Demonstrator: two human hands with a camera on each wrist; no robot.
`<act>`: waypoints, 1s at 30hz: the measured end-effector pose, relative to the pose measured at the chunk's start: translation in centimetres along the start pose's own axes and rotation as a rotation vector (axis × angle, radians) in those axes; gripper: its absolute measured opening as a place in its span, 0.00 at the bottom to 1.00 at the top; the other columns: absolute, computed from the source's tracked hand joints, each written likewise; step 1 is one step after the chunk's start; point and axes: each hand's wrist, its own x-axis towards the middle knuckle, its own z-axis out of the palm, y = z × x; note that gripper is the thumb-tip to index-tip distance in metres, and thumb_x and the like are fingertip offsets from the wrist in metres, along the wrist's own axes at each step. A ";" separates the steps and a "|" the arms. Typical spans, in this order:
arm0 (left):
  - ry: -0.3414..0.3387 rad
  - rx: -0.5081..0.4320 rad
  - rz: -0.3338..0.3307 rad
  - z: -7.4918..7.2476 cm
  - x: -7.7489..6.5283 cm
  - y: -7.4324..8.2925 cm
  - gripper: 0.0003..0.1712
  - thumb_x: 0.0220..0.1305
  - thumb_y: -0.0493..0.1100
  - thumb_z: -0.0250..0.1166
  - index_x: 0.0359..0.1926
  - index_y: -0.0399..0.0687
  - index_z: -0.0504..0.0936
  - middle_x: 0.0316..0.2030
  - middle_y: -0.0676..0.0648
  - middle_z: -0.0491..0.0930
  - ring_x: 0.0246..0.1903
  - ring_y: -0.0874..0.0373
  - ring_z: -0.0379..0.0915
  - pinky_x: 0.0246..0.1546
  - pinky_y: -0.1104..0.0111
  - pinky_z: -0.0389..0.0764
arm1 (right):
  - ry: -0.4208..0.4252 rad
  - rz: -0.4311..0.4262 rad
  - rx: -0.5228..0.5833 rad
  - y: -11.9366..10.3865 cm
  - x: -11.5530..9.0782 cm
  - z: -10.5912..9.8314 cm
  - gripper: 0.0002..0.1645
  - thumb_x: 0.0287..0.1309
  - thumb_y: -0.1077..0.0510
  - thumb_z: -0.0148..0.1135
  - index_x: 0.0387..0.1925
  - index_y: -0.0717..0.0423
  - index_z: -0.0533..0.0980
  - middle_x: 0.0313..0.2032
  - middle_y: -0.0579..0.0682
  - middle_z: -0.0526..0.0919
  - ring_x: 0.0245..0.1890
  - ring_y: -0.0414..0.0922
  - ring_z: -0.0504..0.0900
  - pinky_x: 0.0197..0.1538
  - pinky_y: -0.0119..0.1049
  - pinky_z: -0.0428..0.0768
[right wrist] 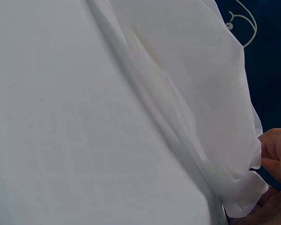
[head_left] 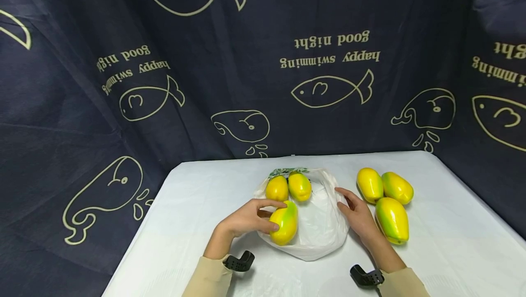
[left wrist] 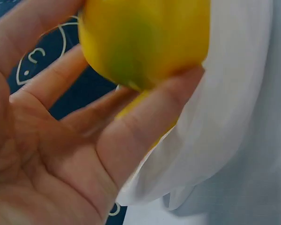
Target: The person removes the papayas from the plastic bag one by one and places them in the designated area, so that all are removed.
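A white plastic bag lies on the table with its mouth spread wide. Two glossy yellow-green papayas, a left one and a right one, rest inside it toward the back. My left hand grips a third papaya between thumb and fingers, over the bag's near left part; the left wrist view shows this papaya close up. At the bag's right rim, my right hand pinches the plastic. In the right wrist view, that hand is partly cut off beside the bag.
Three more papayas sit grouped right of the bag: one at the back left, one at the back right and one in front. The white-covered table meets a dark curtain printed with fish and whales.
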 end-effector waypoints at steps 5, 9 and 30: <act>-0.028 -0.106 0.081 -0.9 -0.4 -0.3 0.35 0.59 0.37 0.70 0.68 0.48 0.73 0.70 0.45 0.68 0.52 0.56 0.79 0.45 0.68 0.85 | -0.004 -0.010 0.001 0.0 -0.1 0.0 0.27 0.72 0.61 0.52 0.71 0.55 0.66 0.75 0.61 0.61 0.78 0.57 0.55 0.78 0.53 0.55; 0.016 -0.159 0.135 -1.6 -0.9 0.0 0.37 0.58 0.38 0.69 0.69 0.49 0.72 0.72 0.46 0.65 0.56 0.54 0.78 0.48 0.68 0.84 | -0.009 -0.015 -0.005 0.1 -0.1 0.0 0.27 0.72 0.61 0.52 0.70 0.55 0.67 0.75 0.61 0.61 0.78 0.57 0.54 0.78 0.53 0.54; 0.374 -0.347 0.268 -4.8 -2.3 -0.7 0.37 0.61 0.32 0.65 0.71 0.48 0.68 0.69 0.49 0.67 0.54 0.57 0.77 0.47 0.67 0.86 | 0.002 -0.010 -0.041 0.0 0.0 0.1 0.26 0.71 0.62 0.51 0.69 0.56 0.68 0.74 0.62 0.61 0.77 0.59 0.54 0.78 0.55 0.54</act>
